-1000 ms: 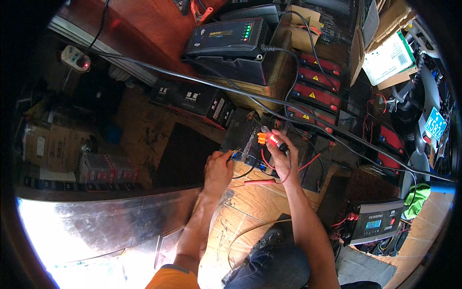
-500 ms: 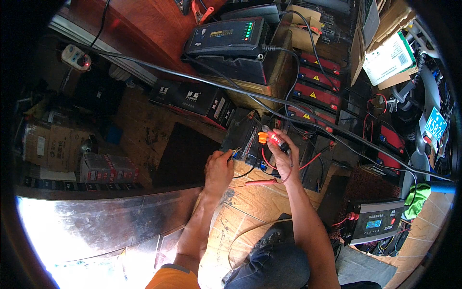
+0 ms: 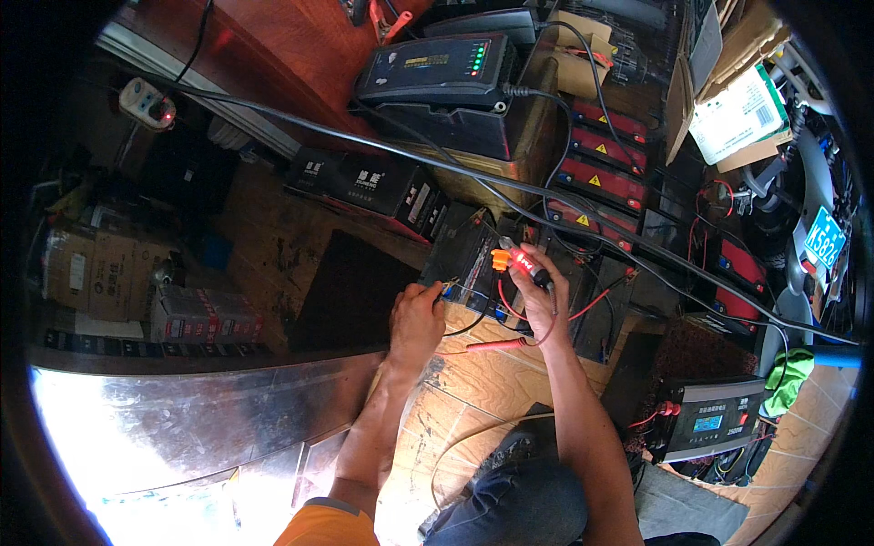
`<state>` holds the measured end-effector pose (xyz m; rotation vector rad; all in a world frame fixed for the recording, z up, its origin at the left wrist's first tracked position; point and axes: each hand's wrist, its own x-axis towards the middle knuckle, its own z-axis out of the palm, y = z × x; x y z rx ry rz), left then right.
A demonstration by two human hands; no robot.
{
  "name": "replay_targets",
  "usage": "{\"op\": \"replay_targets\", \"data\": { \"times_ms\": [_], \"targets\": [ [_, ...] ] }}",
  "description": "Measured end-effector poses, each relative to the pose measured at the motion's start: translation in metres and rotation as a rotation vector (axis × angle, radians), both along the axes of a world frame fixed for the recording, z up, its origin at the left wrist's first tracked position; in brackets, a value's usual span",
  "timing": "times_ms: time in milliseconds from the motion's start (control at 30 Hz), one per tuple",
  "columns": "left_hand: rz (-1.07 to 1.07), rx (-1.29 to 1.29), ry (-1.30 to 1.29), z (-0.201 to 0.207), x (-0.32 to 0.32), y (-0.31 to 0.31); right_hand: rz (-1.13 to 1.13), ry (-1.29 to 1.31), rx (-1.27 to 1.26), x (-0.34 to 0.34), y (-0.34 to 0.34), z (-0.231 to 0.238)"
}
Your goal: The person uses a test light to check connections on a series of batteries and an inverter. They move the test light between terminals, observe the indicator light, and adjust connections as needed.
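Note:
My right hand (image 3: 546,305) is closed round a pen-shaped tester (image 3: 525,262) that glows red, its black end toward the palm and its tip pointing up-left. Close to that tip is an orange connector (image 3: 501,260) with red and black leads; whether my fingers also pinch it, I cannot tell. My left hand (image 3: 416,329) is closed at the near left edge of a black battery (image 3: 452,255), its fingertips on a small lead end too fine to name. Below the hands hangs a red probe-like piece (image 3: 496,346) on a thin cord.
A charger (image 3: 432,68) with green lights sits on a black case behind the batteries. Red-topped batteries (image 3: 596,173) line the right. Thick black cables (image 3: 364,146) cross overhead. An inverter-like box (image 3: 710,419) with a lit screen stands at right, dark cartons (image 3: 364,187) at left.
The view has shifted slightly. Both hands keep nearly the same place and grip, and the tester still points toward the orange connector.

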<state>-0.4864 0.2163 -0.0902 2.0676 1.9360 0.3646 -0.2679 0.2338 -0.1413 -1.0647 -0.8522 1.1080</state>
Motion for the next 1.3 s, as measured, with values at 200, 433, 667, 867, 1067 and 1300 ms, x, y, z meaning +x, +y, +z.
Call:
{"op": "replay_targets", "data": {
  "times_ms": [200,433,667,867,1067,1300],
  "targets": [
    [0.001,-0.005,-0.001,0.000,0.001,0.000,-0.006,-0.015,-0.033,0.000,-0.001,0.002],
    [0.002,-0.004,-0.007,0.003,0.002,0.000,-0.002,-0.006,-0.046,0.000,0.001,-0.004],
    [0.007,0.001,-0.021,-0.007,-0.004,-0.001,-0.008,-0.025,-0.043,-0.001,0.000,-0.003],
    [0.042,0.319,-0.338,0.005,0.010,0.004,-0.020,-0.004,-0.067,-0.002,-0.008,0.021],
    [0.123,0.297,-0.833,0.080,0.035,-0.028,-0.124,0.134,-0.053,0.012,-0.036,0.033],
    [-0.410,-0.213,-0.107,0.076,0.051,-0.035,-0.199,0.106,-0.090,0.026,-0.061,0.026]
  ]
}}
